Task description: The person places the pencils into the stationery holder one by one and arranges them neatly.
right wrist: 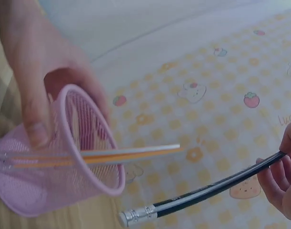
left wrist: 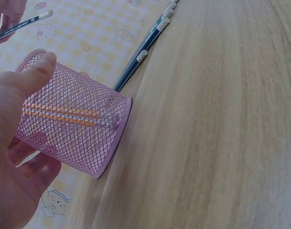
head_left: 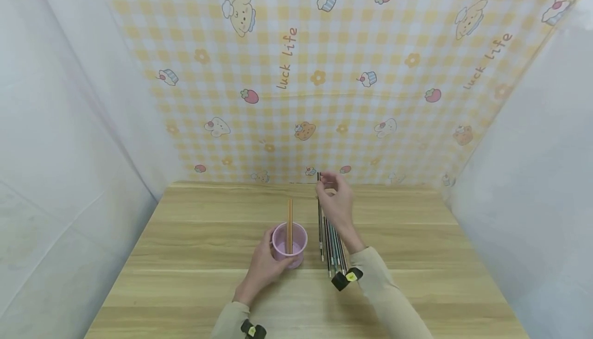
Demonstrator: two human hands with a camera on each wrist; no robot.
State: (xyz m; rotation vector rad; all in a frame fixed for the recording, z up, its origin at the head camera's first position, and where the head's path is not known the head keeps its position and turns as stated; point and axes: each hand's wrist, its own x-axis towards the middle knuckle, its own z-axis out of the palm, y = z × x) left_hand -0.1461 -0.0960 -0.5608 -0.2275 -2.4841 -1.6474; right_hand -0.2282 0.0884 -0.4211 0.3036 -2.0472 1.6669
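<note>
A pink mesh pencil cup [head_left: 300,238] stands on the table, and my left hand [head_left: 265,268] grips it from the left side, thumb near the rim. Two orange pencils [right wrist: 131,155] lean inside, with their eraser ends at the bottom, as the left wrist view shows. To the right of the cup, my right hand [head_left: 338,202] pinches a dark pencil [right wrist: 207,188] near its upper end. The pencil's white eraser [right wrist: 128,218] points down and toward me. Whether a second pencil lies behind it I cannot tell.
Several dark pencils [head_left: 332,249] lie in a bunch on the wooden table [head_left: 194,256], under and beside my right wrist. A yellow checked cloth [head_left: 343,107] hangs along the table's back edge. White sheets [head_left: 60,174] stand at both sides.
</note>
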